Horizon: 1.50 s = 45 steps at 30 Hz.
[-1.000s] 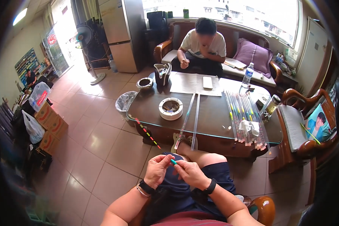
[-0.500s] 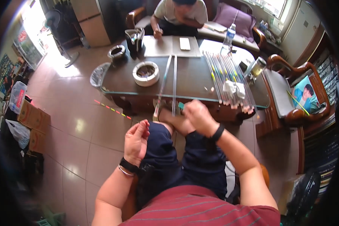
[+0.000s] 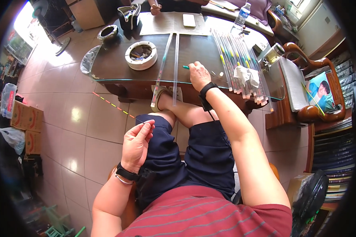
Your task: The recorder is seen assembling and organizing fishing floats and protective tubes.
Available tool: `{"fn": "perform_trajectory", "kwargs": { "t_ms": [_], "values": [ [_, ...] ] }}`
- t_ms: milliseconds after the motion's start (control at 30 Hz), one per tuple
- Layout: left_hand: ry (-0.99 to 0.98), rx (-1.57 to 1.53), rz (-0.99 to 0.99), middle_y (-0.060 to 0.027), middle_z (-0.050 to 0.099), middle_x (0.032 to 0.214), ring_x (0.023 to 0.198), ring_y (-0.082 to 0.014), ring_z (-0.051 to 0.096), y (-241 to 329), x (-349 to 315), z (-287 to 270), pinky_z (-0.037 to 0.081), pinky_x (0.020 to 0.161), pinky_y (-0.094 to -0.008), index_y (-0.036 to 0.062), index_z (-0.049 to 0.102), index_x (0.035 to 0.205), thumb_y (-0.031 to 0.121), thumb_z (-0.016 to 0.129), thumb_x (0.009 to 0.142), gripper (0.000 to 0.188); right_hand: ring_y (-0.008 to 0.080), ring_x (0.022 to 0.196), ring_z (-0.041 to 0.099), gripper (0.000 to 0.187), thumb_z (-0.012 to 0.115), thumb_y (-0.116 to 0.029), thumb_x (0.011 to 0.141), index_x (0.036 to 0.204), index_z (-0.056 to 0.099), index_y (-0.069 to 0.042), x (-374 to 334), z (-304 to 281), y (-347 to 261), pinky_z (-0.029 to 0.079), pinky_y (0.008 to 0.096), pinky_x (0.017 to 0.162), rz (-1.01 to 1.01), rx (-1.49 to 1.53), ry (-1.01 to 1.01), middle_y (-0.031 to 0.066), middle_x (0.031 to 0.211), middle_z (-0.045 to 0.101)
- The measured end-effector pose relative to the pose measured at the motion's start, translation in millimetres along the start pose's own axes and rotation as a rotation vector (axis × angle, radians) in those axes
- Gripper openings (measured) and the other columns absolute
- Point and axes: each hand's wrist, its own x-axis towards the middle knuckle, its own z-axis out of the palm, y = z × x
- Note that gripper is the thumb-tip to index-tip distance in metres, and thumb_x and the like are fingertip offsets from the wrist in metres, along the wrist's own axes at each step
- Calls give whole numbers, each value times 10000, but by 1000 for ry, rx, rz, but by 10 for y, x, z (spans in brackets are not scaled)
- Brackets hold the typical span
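Note:
Between the thumb and fingertips of my left hand (image 3: 136, 144) is the thin stem of a fishing float tip (image 3: 114, 106), banded in red, yellow and dark colours. It slants up and away to the left over the floor. My right hand (image 3: 199, 76) is over the near edge of the table, its fingers pinching a small green piece (image 3: 186, 67), its kind unclear. Left of that hand, two clear tubes (image 3: 175, 69) stick out over the table edge; the left one (image 3: 161, 73) has a coloured float inside.
The dark glass-topped table (image 3: 106, 67) bears a white round ashtray (image 3: 141, 63), several float-filled tubes (image 3: 225, 55), white tissue (image 3: 247, 75) and a water bottle (image 3: 242, 15). Across it shows another person's hand (image 3: 156, 8). A wooden chair (image 3: 294, 83) stands right, cardboard boxes (image 3: 27, 118) left.
My right hand has moved forward from above my lap to the table edge with the green piece. The left hand stays low, still holding the float tip. The view has tilted downward.

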Motion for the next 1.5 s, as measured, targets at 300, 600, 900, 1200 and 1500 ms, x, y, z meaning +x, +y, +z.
{"fn": "perform_trajectory", "kwargs": {
  "t_ms": [300,600,900,1200,1500],
  "values": [
    [13,-2,-60,-51,681,945,850,-104,614,25,14,-31,485,758,-222,11,686,1073,120,619,943,182,365,919,608,143,585,-55,821,952,640,-35,129,-98,635,509,424,847,-2,50,247,197,940,618],
    [-2,-78,-53,-43,662,1015,890,-99,585,44,79,-28,469,792,-243,20,658,1134,146,583,968,222,385,966,654,253,715,-180,784,924,686,28,173,-446,996,532,438,853,249,-72,-356,265,989,667],
    [53,-154,-93,-31,659,1017,891,-89,579,55,90,-94,464,792,-229,30,666,1135,142,598,961,218,425,920,650,187,560,-50,797,934,633,53,261,-289,1016,534,470,817,159,-279,-301,263,959,666],
    [-11,-347,-119,-38,643,955,876,-128,598,50,192,-178,509,802,-262,20,617,1181,131,599,956,251,81,817,605,148,617,-18,887,1024,636,36,-901,-896,-704,504,236,756,23,1061,-193,35,862,656],
    [-18,-340,-127,-43,692,1002,879,-111,645,51,99,-149,535,790,-255,62,657,1146,114,628,932,222,73,796,608,132,640,-18,897,1021,684,-9,-1563,-787,-1638,510,217,738,169,1413,-216,23,924,670]
  ]
}}
